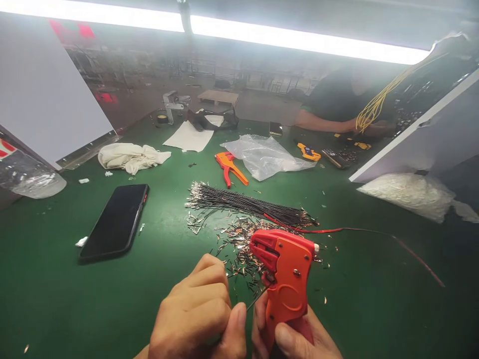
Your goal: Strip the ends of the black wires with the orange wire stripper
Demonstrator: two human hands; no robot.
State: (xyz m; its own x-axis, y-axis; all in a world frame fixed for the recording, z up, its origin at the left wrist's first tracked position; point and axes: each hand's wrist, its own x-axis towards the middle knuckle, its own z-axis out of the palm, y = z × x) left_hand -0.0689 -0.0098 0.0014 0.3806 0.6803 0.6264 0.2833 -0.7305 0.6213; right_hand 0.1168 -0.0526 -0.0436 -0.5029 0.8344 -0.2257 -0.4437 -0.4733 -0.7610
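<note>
My right hand (299,336) is wrapped round the handles of an orange and red wire stripper (290,279), which stands upright with its jaws to the left. My left hand (202,309) is closed, pinching a thin black wire (257,297) between thumb and fingers. The wire's other end meets the tool near its cutter, below the jaws. Behind the tool lies a bundle of black wires (243,200) with bare metal ends at the left. Cut bits of wire and insulation (241,239) are heaped between the bundle and my hands.
A black phone (116,222) lies at the left, near a white cloth (130,157). Beyond the bundle are a second stripper (230,168) and a plastic bag (264,154). A red wire (329,231) stretches right. Across the table, a person's hands hold yellow wires (374,109).
</note>
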